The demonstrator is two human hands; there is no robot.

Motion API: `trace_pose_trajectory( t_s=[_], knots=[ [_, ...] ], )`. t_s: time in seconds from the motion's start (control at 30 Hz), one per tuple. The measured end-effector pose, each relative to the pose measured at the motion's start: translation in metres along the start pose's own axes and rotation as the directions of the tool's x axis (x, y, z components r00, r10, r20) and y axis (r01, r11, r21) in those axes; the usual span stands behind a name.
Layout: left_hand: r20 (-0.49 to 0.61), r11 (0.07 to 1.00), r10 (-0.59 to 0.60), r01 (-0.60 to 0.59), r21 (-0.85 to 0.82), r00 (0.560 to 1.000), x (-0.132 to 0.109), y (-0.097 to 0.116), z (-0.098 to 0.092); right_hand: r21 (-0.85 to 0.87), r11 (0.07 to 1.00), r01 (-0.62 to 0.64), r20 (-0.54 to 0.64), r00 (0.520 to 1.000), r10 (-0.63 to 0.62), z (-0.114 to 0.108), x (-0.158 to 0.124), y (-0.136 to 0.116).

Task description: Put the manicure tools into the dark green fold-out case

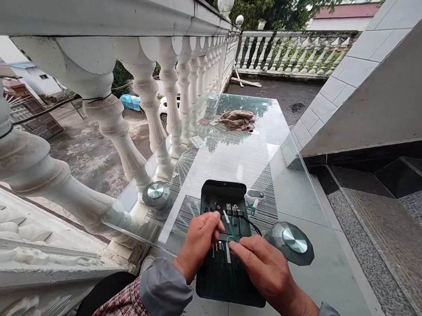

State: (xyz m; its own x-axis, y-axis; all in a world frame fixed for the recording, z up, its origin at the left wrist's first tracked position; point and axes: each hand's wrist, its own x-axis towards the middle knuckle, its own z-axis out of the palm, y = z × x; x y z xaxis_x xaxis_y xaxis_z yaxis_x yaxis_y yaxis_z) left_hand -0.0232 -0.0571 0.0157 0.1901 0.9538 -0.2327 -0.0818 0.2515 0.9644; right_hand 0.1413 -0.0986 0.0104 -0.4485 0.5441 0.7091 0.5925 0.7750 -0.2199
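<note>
An open black manicure case [230, 289] lies on the glass table in front of me. Nail clippers [231, 208] sit in loops in its upper half, and slim metal tools [220, 247] in its lower half. Over the case, my right hand [267, 267] pinches a slim green tool [230, 226] with a pale tip, which points up and away from me. Its exact kind is unclear. To the left of that tip, my left hand [202, 237] is closed, thumb against fingers. Whatever it may hold is hidden.
The glass table [300, 190] stands on thick round supports. On it lie a crumpled brown cloth [236, 120], a small white card [197, 141] and a small green-and-white item [254, 206]. A white balustrade [144, 90] runs along the left; stone steps [386, 221] are on the right.
</note>
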Motion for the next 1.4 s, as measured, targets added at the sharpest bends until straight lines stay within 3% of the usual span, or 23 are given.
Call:
trace_pose_trajectory(
  t_s=[0.1, 0.2, 1.0, 1.2, 1.4],
  knots=[
    [-0.161, 0.99, 0.053, -0.073, -0.124, 0.986, 0.003, 0.0, -0.005, -0.02, 0.998, -0.068, -0.007, 0.998, 0.068, 0.001, 0.0, 0.002],
    [-0.207, 0.975, 0.027, -0.072, -0.211, 0.978, 0.006, -0.003, -0.008, -0.035, 0.997, -0.065, 0.048, 0.997, 0.066, 0.005, 0.0, 0.001],
    [-0.154, 0.976, -0.02, -0.014, -0.216, 0.988, 0.011, -0.012, -0.006, -0.218, 0.976, -0.015, 0.166, 0.985, 0.052, 0.026, -0.006, 0.008],
    [-0.142, 0.98, -0.004, -0.024, -0.198, 0.99, 0.01, -0.012, -0.006, -0.203, 0.974, -0.104, 0.114, 0.985, 0.129, 0.029, -0.007, 0.01],
    [-0.151, 0.981, -0.015, -0.015, -0.192, 0.988, 0.01, -0.01, -0.005, -0.188, 0.96, -0.206, 0.155, 0.959, 0.236, 0.027, -0.004, 0.01]
  ],
)
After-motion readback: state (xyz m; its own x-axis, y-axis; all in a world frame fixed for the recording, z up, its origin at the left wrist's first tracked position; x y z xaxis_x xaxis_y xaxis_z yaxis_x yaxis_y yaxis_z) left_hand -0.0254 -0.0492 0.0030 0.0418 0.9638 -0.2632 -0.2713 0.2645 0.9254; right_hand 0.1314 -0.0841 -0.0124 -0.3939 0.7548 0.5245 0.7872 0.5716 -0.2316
